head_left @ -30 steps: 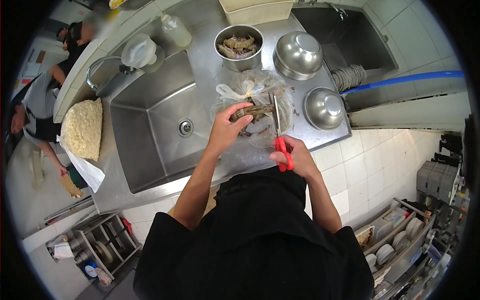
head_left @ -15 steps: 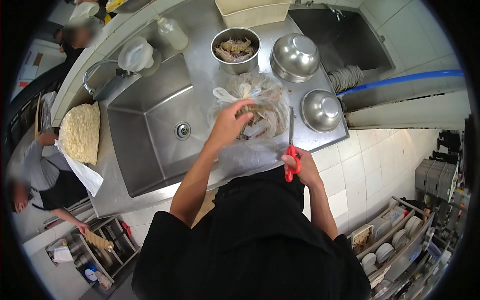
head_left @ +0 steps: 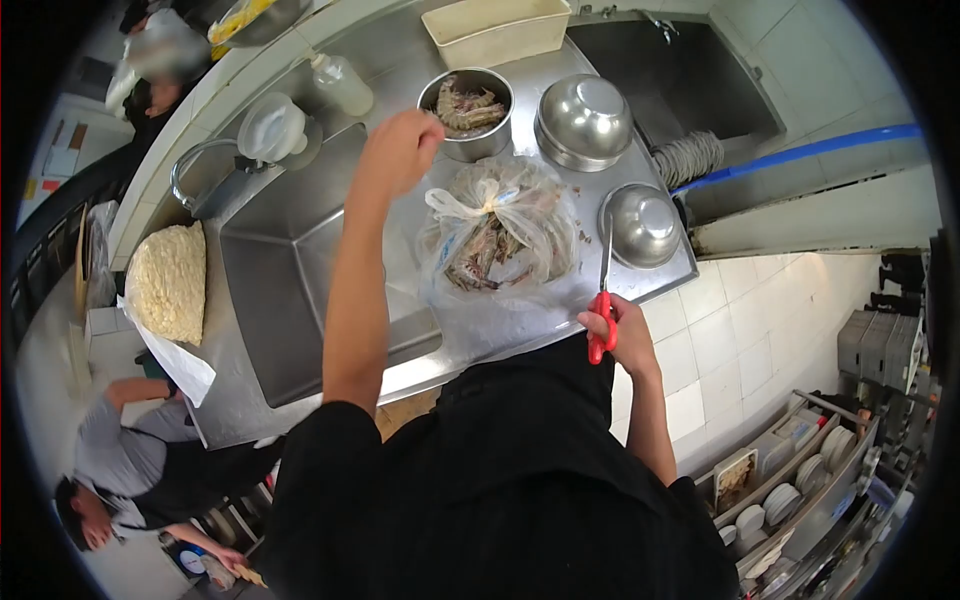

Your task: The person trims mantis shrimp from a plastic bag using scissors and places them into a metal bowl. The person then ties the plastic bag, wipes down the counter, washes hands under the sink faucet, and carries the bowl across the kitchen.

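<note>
My left hand [head_left: 403, 150] is at the left side of a round steel pot [head_left: 480, 150], close to its rim. Its fingers are curled, and anything inside them is hidden. Grey-brown shrimp [head_left: 468, 105] lie in the pot. In front of the pot, a clear plastic bag [head_left: 490, 200] with a knotted strip on top holds more shrimp [head_left: 490, 255]. My right hand [head_left: 632, 338] grips the red handles of a pair of scissors [head_left: 599, 340]. The scissors' blades point away from me, between the bag and a small upturned steel bowl [head_left: 642, 225].
Left of the bag is a steel sink [head_left: 285, 290], with a bag of pale pieces [head_left: 168, 285] beside it. A larger upturned bowl [head_left: 585, 115], a cream bin [head_left: 500, 35] and a squeeze bottle [head_left: 342, 85] stand farther back. A co-worker [head_left: 140, 450] is at lower left.
My left hand has moved from the bag, where it held a shrimp, away and left to the pot's side. The shrimp in the pot look differently arranged. The scissors have shifted slightly right.
</note>
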Available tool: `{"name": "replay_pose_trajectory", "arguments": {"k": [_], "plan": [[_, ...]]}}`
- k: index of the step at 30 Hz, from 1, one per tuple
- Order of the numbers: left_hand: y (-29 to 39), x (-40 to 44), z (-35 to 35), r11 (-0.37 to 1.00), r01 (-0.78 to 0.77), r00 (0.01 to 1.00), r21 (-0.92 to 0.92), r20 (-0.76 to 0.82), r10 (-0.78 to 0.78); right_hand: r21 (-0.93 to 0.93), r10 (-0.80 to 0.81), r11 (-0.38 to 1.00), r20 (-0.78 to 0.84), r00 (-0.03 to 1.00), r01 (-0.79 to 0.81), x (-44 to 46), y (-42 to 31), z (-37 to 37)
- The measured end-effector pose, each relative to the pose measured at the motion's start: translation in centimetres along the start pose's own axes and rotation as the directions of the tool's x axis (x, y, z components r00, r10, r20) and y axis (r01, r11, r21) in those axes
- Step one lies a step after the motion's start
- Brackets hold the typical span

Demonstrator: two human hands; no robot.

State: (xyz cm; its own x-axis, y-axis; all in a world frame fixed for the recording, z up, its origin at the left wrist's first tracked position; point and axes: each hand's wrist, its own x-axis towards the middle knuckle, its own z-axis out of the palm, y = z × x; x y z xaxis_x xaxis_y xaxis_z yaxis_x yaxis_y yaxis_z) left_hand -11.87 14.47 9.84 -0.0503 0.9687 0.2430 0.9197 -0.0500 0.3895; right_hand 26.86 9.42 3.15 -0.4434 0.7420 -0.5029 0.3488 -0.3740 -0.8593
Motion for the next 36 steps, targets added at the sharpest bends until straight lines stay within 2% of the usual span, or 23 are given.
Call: {"name": "replay_pose_trajectory", "arguments": {"k": [1, 4, 6, 7, 9, 11, 13, 14, 16, 17, 19, 20, 21, 22, 23, 24, 27, 29, 31, 32, 34, 35, 36], "plan": [[1.2, -1.9, -0.2, 0.990, 0.120, 0.993, -0.072, 0.026, -0.118, 0.009, 0.012, 1.000, -0.003, 1.000, -0.012, -0.1, 0.3, 0.0], [2.4, -6.7, 1.4, 0.977, 0.141, 0.986, -0.162, 0.113, -0.123, 0.004, 0.030, 1.000, 0.059, 0.998, -0.031, -0.1, 0.7, -0.3], [2.6, -9.8, 3.8, 0.936, 0.223, 0.930, -0.273, 0.347, -0.120, -0.018, 0.033, 0.999, 0.103, 0.994, -0.031, 0.0, -0.1, 0.3], [3.5, -10.8, 4.5, 0.933, 0.236, 0.929, -0.272, 0.344, -0.134, -0.032, 0.024, 0.999, 0.139, 0.990, -0.020, 0.2, -0.5, 0.7], [5.4, -12.0, 5.9, 0.971, 0.221, 0.970, 0.094, -0.127, -0.208, -0.088, -0.002, 0.996, 0.215, 0.977, 0.021, 0.9, -0.9, 1.8], [4.1, -13.3, 7.1, 0.943, 0.291, 0.944, 0.159, -0.205, -0.257, -0.125, -0.026, 0.990, 0.279, 0.960, 0.063, 1.6, -1.3, 3.4], [2.1, -14.8, 8.5, 0.886, 0.456, 0.878, 0.078, 0.123, -0.463, -0.195, -0.025, 0.974, 0.405, 0.914, 0.113, 2.4, -1.8, 4.6], [0.9, -15.2, 9.1, 0.884, 0.460, 0.876, 0.080, 0.120, -0.466, -0.299, -0.018, 0.939, 0.457, 0.889, 0.173, 3.0, -1.7, 5.1], [-0.3, -15.7, 9.0, 0.762, 0.575, 0.803, -0.300, 0.025, -0.596, -0.352, -0.042, 0.905, 0.482, 0.875, 0.237, 3.4, -2.1, 6.2], [-0.6, -16.1, 9.1, 0.761, 0.579, 0.800, -0.295, 0.026, -0.599, -0.406, -0.063, 0.864, 0.502, 0.863, 0.299, 3.6, -2.2, 6.8], [0.3, -15.7, 8.6, 0.490, 0.481, 0.733, -0.727, 0.028, -0.679, -0.426, -0.039, 0.836, 0.584, 0.811, 0.346, 4.4, -2.6, 7.7], [0.8, -15.6, 8.6, 0.489, 0.483, 0.732, -0.726, 0.027, -0.681, -0.441, -0.012, 0.807, 0.653, 0.757, 0.393, 4.9, -2.8, 8.2], [1.4, -15.6, 8.6, 0.517, 0.475, 0.751, -0.712, 0.022, -0.659, -0.440, -0.012, 0.807, 0.654, 0.757, 0.393, 5.4, -2.9, 8.9], [1.8, -15.7, 8.7, 0.544, 0.466, 0.771, -0.698, 0.019, -0.636, -0.247, 0.027, 0.948, 0.691, 0.722, 0.201, 5.9, -3.0, 9.7], [2.0, -16.0, 8.7, 0.543, 0.467, 0.773, -0.698, 0.024, -0.634, -0.042, 0.048, 0.999, 0.731, 0.681, -0.024, 6.2, -2.9, 10.3], [2.0, -16.3, 8.8, 0.664, 0.476, 0.782, -0.576, -0.068, -0.620, 0.020, 0.078, 0.991, 0.719, 0.690, -0.133, 6.5, -2.5, 10.8], [1.8, -16.8, 8.5, 0.819, 0.448, 0.816, -0.358, -0.209, -0.538, 0.112, 0.132, 0.959, 0.637, 0.759, -0.261, 5.5, -1.4, 10.3], [2.2, -17.3, 8.0, 0.858, 0.431, 0.826, -0.279, -0.261, -0.500, 0.094, 0.166, 0.954, 0.620, 0.767, -0.283, 3.9, -1.2, 9.9], [3.4, -16.9, 7.6, 0.946, 0.324, 0.897, 0.023, -0.324, -0.300, 0.147, 0.178, 0.935, 0.590, 0.788, -0.322, 3.0, -1.1, 9.5], [4.0, -16.7, 7.5, 0.945, 0.326, 0.897, 0.020, -0.322, -0.302, 0.138, 0.186, 0.936, 0.589, 0.786, -0.325, 2.8, -1.3, 9.3], [5.3, -16.5, 7.7, 0.995, 0.081, 0.945, 0.065, -0.323, -0.056, 0.114, 0.169, 0.950, 0.593, 0.787, -0.289, 2.7, -1.6, 9.0], [5.6, -16.4, 8.0, 0.995, 0.077, 0.945, 0.061, -0.322, -0.053, 0.090, 0.143, 0.965, 0.601, 0.786, -0.245, 2.8, -1.7, 8.9], [5.8, -16.2, 8.2, 0.990, 0.020, 0.994, -0.142, -0.102, -0.035, 0.091, 0.143, 0.966, 0.599, 0.788, -0.244, 2.8, -1.7, 9.0]]}}
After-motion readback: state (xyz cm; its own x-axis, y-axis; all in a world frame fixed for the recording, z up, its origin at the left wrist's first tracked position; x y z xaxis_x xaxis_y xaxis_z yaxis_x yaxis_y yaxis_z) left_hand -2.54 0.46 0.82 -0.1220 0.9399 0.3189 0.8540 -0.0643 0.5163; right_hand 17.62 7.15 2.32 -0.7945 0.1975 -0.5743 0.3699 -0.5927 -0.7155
